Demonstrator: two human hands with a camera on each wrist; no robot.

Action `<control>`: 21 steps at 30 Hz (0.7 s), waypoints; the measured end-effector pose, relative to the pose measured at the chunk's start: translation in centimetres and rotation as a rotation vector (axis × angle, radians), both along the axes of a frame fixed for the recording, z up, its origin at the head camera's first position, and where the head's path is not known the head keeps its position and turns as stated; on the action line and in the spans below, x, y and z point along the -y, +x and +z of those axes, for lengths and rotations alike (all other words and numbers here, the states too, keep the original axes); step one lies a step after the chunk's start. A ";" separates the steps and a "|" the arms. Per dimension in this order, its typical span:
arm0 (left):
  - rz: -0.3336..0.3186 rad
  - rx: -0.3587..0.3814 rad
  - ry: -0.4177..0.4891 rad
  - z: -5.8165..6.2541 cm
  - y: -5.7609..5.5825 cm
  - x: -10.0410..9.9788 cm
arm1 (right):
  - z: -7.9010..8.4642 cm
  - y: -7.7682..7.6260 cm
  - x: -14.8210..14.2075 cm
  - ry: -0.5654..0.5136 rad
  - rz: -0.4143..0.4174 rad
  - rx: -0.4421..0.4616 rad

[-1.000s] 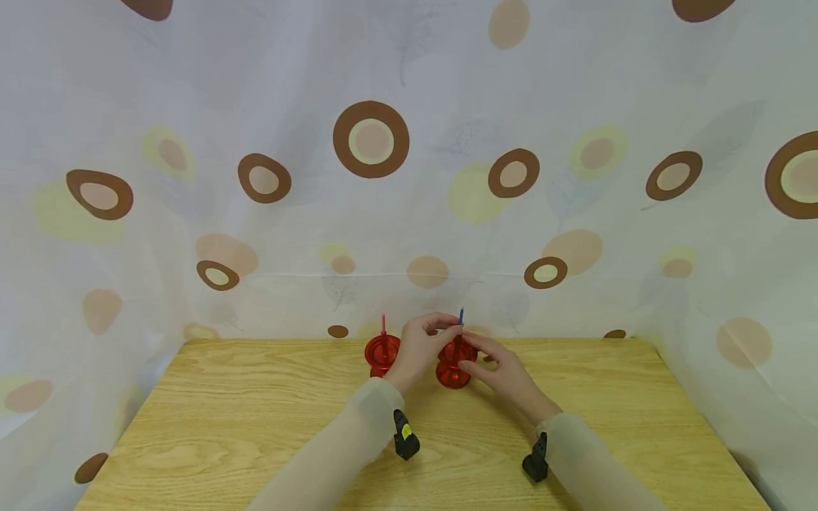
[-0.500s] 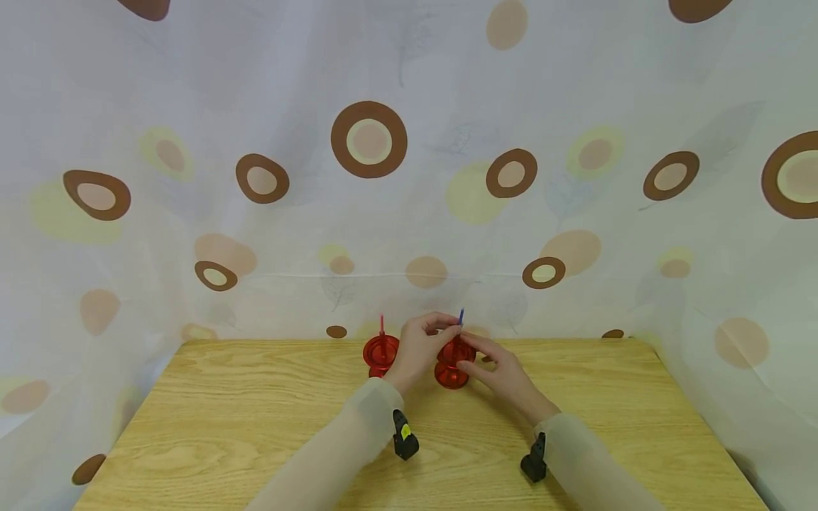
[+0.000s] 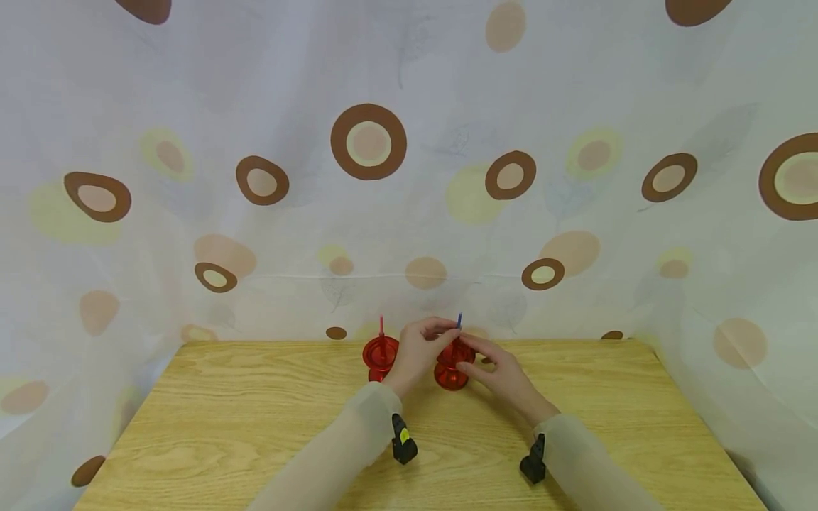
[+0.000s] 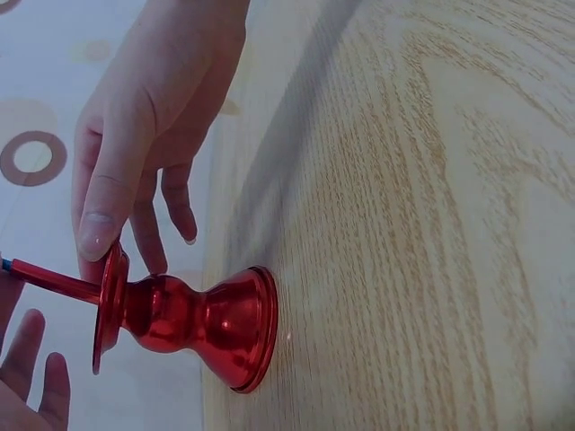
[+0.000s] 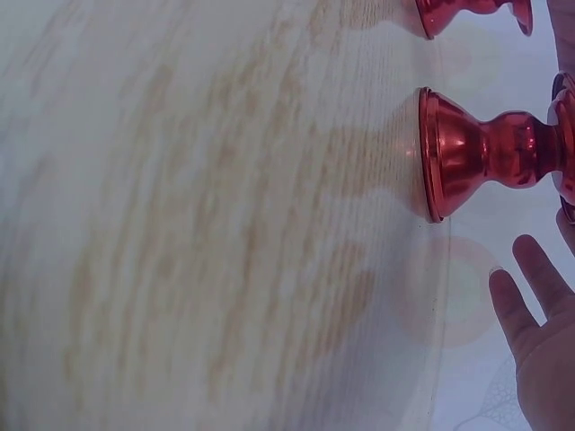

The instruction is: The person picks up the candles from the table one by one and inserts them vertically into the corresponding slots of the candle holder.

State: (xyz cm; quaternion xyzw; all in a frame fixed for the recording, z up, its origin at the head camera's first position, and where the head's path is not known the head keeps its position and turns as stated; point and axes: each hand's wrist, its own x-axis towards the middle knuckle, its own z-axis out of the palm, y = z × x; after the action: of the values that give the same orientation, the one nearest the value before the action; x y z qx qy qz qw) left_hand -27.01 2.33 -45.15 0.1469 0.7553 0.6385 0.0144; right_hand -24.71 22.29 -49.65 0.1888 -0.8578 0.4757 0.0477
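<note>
Two shiny red candle holders stand at the table's back edge. In the head view, the right candle holder point(image 3: 451, 377) is between both hands. My left hand point(image 3: 415, 355) pinches a thin blue candle point(image 3: 459, 319) above that holder. The left wrist view has the candle's blue end at a slim red tube point(image 4: 56, 281) rising from the dish. My right hand point(image 3: 505, 372) grips the dish rim between thumb and fingers, its other fingers spread. Partly behind my left hand is the other candle holder point(image 3: 379, 355), bearing an upright pink candle point(image 3: 381, 325).
A wood-grain table point(image 3: 255, 426) extends before the holders. Close behind them hangs a pale curtain point(image 3: 409, 213) with brown and beige ovals, which also borders both sides. A black wrist camera point(image 3: 404, 440) sits on the left sleeve, another camera point(image 3: 533, 461) on the right.
My left hand and the blue candle have come down very slightly. The right hand keeps its hold on the dish, and both holders stay in place.
</note>
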 end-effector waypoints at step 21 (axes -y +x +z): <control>0.002 -0.040 0.029 0.3 0.1 0.3 | 0.2 -0.7 -0.6 0.008 -0.006 0.053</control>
State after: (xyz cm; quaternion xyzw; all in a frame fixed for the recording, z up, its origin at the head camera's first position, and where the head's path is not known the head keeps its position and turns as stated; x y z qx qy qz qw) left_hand -26.89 2.06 -44.81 0.1590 0.7463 0.6464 -0.0038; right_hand -25.37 22.85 -49.44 0.1738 -0.8612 0.4770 0.0253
